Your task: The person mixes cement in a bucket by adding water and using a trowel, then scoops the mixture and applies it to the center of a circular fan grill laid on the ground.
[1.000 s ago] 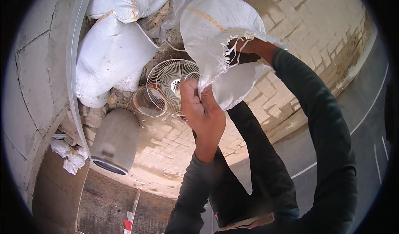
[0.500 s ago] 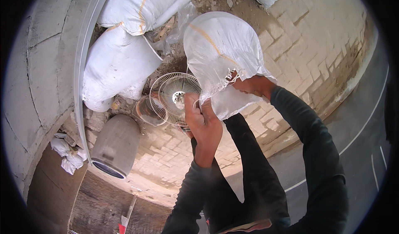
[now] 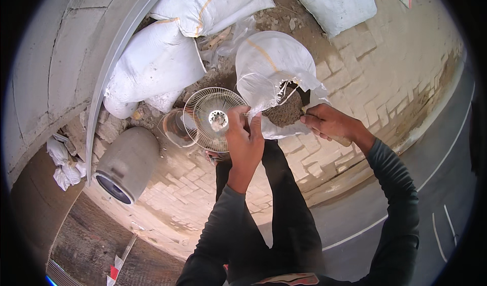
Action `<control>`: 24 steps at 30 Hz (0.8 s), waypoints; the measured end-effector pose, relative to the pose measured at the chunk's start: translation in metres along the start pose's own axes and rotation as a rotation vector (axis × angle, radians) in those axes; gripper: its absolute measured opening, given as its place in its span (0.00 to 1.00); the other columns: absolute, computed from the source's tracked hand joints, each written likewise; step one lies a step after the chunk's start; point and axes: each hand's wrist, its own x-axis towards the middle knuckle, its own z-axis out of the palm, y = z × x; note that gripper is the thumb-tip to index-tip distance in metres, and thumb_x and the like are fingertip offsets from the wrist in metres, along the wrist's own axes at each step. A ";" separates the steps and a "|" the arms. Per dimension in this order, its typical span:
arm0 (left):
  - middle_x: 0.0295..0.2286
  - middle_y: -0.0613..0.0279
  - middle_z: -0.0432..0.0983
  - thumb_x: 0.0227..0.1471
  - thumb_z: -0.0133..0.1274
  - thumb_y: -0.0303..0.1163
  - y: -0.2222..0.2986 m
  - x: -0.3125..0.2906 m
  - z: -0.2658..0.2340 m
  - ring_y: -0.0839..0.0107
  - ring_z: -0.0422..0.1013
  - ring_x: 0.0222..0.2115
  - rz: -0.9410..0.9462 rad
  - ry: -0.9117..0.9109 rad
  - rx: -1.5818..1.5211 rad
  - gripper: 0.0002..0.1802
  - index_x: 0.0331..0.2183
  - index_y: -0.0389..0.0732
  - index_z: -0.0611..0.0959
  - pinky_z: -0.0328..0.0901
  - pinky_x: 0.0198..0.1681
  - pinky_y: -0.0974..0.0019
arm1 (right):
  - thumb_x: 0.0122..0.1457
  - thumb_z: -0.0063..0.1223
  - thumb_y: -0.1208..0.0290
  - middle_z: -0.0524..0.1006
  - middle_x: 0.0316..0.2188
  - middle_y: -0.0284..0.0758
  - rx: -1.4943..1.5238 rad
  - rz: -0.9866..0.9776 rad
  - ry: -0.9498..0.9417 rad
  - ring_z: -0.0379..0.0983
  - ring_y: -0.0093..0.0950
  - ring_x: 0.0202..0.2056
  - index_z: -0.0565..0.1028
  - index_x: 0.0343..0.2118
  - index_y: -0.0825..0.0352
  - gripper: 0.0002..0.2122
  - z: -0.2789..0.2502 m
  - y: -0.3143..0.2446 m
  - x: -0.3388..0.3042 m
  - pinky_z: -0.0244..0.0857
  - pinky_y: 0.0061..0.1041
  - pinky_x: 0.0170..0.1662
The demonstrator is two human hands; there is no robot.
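My left hand (image 3: 243, 144) is closed at the rim of a white woven sack (image 3: 276, 55), thumb against the plastic. Right beside it, a round wire fan guard (image 3: 210, 101) overlaps my fingers; whether they also grip it, I cannot tell. The sack's mouth faces me, with loose white threads along its frayed edge. My right hand (image 3: 332, 123) is wrapped round a pale-handled scoop, whose handle (image 3: 341, 140) shows below the fingers. A heap of grey-brown soil (image 3: 285, 112) lies at the sack's mouth and hides the scoop's blade.
More full white sacks (image 3: 152, 62) lean at the left, and another sack (image 3: 335, 7) lies at the far right. A clear round container (image 3: 175, 128) is partly behind the guard. A grey barrel-shaped vessel (image 3: 127, 159) lies near a metal rail (image 3: 101, 98). Brick paving borders the road.
My right hand has drawn back from inside the sack, and the scoop handle and soil now show at its mouth. My left hand keeps its place at the rim. The view has shifted.
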 end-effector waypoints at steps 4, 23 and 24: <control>0.13 0.70 0.61 0.58 0.58 0.31 0.022 0.002 -0.008 0.82 0.54 0.16 -0.093 -0.040 -0.063 0.16 0.44 0.36 0.71 0.50 0.20 0.71 | 0.69 0.45 0.61 0.68 0.16 0.32 -0.016 0.109 0.076 0.65 0.22 0.15 0.69 0.24 0.71 0.19 0.003 -0.016 -0.049 0.60 0.26 0.19; 0.14 0.60 0.66 0.57 0.57 0.40 -0.232 -0.203 -0.163 0.61 0.67 0.17 -0.417 0.132 0.146 0.19 0.44 0.41 0.71 0.61 0.24 0.56 | 0.68 0.44 0.63 0.68 0.16 0.31 0.121 0.132 0.061 0.64 0.20 0.15 0.69 0.25 0.70 0.17 0.170 -0.055 -0.094 0.60 0.23 0.19; 0.14 0.60 0.66 0.58 0.57 0.41 -0.240 -0.215 -0.178 0.61 0.67 0.17 -0.472 0.138 0.164 0.19 0.45 0.40 0.72 0.61 0.24 0.56 | 0.68 0.45 0.61 0.68 0.16 0.31 0.164 0.101 0.035 0.64 0.20 0.16 0.70 0.26 0.70 0.18 0.181 -0.043 -0.068 0.60 0.23 0.20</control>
